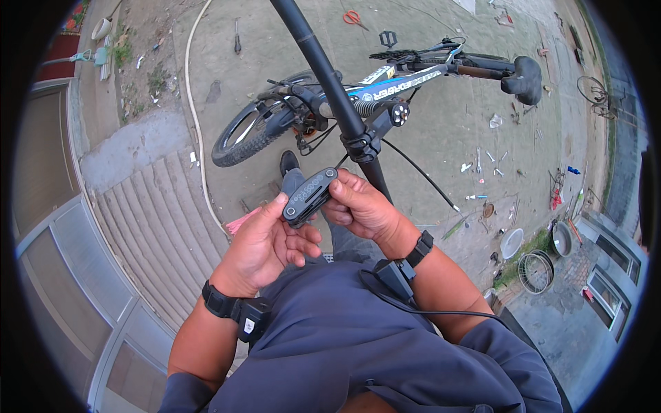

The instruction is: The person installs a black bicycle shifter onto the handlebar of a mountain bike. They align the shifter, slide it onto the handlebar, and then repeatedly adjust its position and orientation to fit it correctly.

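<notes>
A black folding multi-tool [308, 196] is held between both hands, low in the middle of the view. My left hand [273, 244] grips its lower-left end with thumb on top and fingers curled below. My right hand [358, 206] pinches its upper-right end. Just behind the tool, a long black handlebar [313, 51] runs from the top down past my right hand to a black stem clamp [360, 143], with a loose black cable [427, 174] hanging rightward. The bicycle frame [399, 86] lies beyond, with front tyre [237, 148] at the left and saddle [523, 81] at the right.
Orange scissors [352, 19], a screwdriver [237, 36] and several wrenches [479, 160] lie on the green ground sheet [482, 41]. Basins [511, 242] and a bare wheel rim [536, 272] are at the right. Ribbed steps [151, 213] and a pale hose [201, 138] are at the left.
</notes>
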Demonstrator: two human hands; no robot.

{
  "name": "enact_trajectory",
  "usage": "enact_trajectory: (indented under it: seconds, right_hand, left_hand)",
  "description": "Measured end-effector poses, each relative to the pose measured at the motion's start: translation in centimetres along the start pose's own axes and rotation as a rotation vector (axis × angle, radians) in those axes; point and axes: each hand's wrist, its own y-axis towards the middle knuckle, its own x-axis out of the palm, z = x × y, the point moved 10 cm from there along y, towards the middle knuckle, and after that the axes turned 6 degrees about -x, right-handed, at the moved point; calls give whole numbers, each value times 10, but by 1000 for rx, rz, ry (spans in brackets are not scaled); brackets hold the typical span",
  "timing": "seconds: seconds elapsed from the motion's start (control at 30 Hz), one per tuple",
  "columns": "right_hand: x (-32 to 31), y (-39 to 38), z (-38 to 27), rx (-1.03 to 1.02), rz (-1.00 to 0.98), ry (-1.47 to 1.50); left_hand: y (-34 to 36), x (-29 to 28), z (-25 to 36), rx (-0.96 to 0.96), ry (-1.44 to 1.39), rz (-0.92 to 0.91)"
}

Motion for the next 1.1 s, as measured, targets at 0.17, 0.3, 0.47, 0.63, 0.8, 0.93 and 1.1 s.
enact_trajectory:
  seconds: [0.17,0.3,0.47,0.63,0.8,0.93,1.1]
  right_hand:
    - [0,2,1,-12,-29,-7]
    - [-1,2,1,-29,-32,7]
    - [8,0,-3,-34,-128,17]
    - [-4,7,10,22,24,119]
    - [-5,11,11,20,23,181]
    - [-4,8,5,-10,20,125]
    - [1,-5,6,2,-5,210]
  left_hand:
    - [-3,4,4,17,-86,58]
    - [-6,5,11,89,-88,136]
    - [-26,20,55,517,1063,497]
    - [-44,39,60,802,1324,600]
    - [-4,-5,1,9,60,68]
    - [-3,0,4,-6,43,-21]
    - [-11,0,30,219,411,309]
